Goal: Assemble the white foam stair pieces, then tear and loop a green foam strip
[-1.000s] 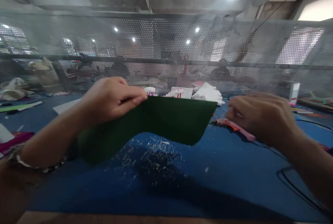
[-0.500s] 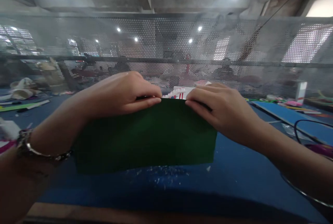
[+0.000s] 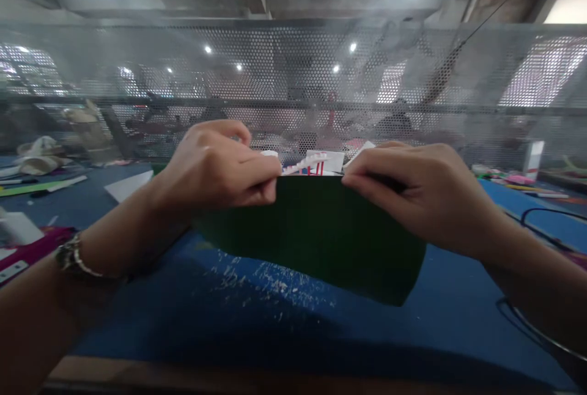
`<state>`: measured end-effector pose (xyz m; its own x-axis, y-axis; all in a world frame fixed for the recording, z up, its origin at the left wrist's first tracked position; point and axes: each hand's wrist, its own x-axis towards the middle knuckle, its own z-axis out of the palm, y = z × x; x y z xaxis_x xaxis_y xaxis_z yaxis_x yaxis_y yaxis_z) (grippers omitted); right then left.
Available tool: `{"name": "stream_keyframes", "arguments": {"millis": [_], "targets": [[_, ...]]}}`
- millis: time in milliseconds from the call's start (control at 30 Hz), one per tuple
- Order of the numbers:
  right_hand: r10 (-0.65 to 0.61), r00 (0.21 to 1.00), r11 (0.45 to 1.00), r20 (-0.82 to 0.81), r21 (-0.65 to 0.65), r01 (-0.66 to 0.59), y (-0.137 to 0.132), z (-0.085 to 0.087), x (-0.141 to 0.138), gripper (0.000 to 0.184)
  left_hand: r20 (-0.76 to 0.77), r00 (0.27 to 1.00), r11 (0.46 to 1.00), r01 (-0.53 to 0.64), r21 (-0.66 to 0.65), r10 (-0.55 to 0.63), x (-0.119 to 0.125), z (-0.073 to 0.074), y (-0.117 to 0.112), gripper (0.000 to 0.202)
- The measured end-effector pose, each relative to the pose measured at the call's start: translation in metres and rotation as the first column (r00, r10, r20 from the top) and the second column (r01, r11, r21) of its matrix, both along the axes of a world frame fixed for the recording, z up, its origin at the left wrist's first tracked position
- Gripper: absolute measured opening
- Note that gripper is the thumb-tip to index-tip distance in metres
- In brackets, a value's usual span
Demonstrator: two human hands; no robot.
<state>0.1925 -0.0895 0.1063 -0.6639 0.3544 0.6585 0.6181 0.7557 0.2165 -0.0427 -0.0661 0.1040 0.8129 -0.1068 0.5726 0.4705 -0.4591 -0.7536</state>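
Green sheet pinched at its top edge

Dark green sheet hangs above the blue table mat, gripped along its top edge by the left hand and right hand. White scraps litter the mat beneath; perforated screen behind.

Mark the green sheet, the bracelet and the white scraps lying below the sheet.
green sheet (image 3: pixel 321 230): head view, middle of its front face.
bracelet (image 3: pixel 76 258): head view, upper side of the band.
white scraps (image 3: pixel 275 279): head view, centre of the scatter.
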Motion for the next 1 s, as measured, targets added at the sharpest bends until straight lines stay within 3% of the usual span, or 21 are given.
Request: {"name": "stream_keyframes", "arguments": {"millis": [133, 267, 367, 433, 500, 567, 667, 733, 833, 1000], "targets": [[-0.036, 0.999, 0.999, -0.031, -0.008, 0.036, 0.0, -0.002, 0.015, 0.021, -0.03, 0.997, 0.997, -0.071, 0.024, 0.072, -0.023, -0.003, -0.001, 0.03], [-0.069, 0.996, 0.998, -0.049, -0.005, 0.069, 0.0, -0.003, 0.036, 0.02, -0.014, 0.977, 0.976, -0.213, -0.035, 0.213, -0.065, -0.016, 0.003, 0.035], [-0.152, 0.985, 0.988, -0.081, -0.02, 0.151, 0.002, -0.001, 0.054, 0.021, 0.06, 0.897, 0.882, -0.416, -0.221, 0.438, -0.099, -0.028, 0.006, 0.042], [-0.159, 0.985, 0.987, -0.06, -0.023, 0.158, 0.004, -0.001, 0.06, 0.021, 0.163, 0.819, 0.804, -0.466, -0.368, 0.55, -0.108, -0.032, 0.002, 0.044], [-0.106, 0.994, 0.994, 0.013, 0.004, 0.106, 0.007, -0.001, 0.057, 0.021, 0.347, 0.748, 0.809, -0.423, -0.408, 0.566, -0.097, -0.031, -0.007, 0.042], [-0.057, 0.996, 0.998, 0.072, 0.044, 0.054, 0.009, -0.003, 0.048, 0.023, 0.463, 0.772, 0.889, -0.288, -0.355, 0.435, -0.071, -0.026, -0.02, 0.037], [-0.011, 0.998, 0.996, 0.066, 0.087, 0.005, 0.01, -0.004, 0.034, 0.025, 0.222, 0.911, 0.862, -0.216, -0.458, 0.347, -0.026, -0.02, -0.035, 0.048], [0.021, 0.998, 0.993, 0.052, 0.118, -0.027, 0.01, -0.002, 0.03, 0.023, 0.131, 0.924, 0.849, -0.266, -0.456, 0.359, -0.007, -0.02, -0.036, 0.051], [0.003, 0.996, 0.986, 0.088, 0.163, -0.017, 0.011, 0.004, 0.028, 0.022, 0.195, 0.897, 0.873, -0.304, -0.38, 0.397, 0.002, -0.024, -0.03, 0.04], [-0.058, 0.982, 0.969, 0.18, 0.245, 0.012, 0.012, 0.003, 0.004, 0.016, 0.247, 0.924, 0.899, -0.177, -0.401, 0.292, 0.012, -0.025, -0.02, 0.036]]}}
